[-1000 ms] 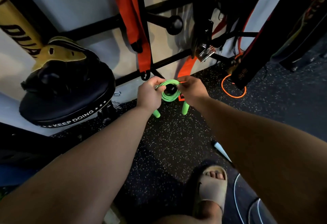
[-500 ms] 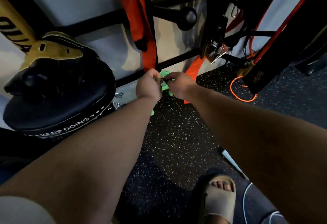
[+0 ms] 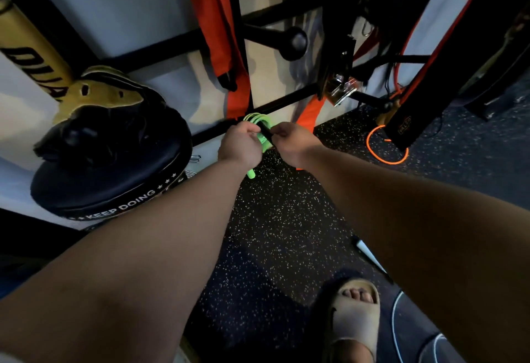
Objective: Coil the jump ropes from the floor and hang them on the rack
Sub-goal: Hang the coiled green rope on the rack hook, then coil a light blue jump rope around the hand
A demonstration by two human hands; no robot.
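Your left hand (image 3: 240, 146) is clenched around the green jump rope (image 3: 257, 119), fingers wrapped over the coil's near side. Your right hand (image 3: 290, 141) grasps the same coil from the 3 o'clock side, thumb and fingers pinched where a dark strip (image 3: 266, 135) crosses the loops; what that strip is cannot be told. The coil's loops rise above your knuckles toward 12 o'clock, and one green handle (image 3: 251, 175) pokes out below your left hand toward 6 o'clock. You hold the rope off the speckled floor (image 3: 275, 219), close in front of the lowest bar of the black rack (image 3: 172, 47).

At 12 o'clock from your hands, a knobbed peg (image 3: 292, 42) juts from the rack. Orange straps (image 3: 220, 32) hang at 11 o'clock. At 9 o'clock a round black pad (image 3: 114, 181) reading "KEEP DOING" leans at the wall, with a gold-and-black mitt (image 3: 100, 95) on it. At 3 o'clock an orange cord (image 3: 387, 148) loops on the floor. Toward 5 o'clock your sandalled foot (image 3: 355, 314) stands beside a pale rope (image 3: 397, 319) lying on the floor.
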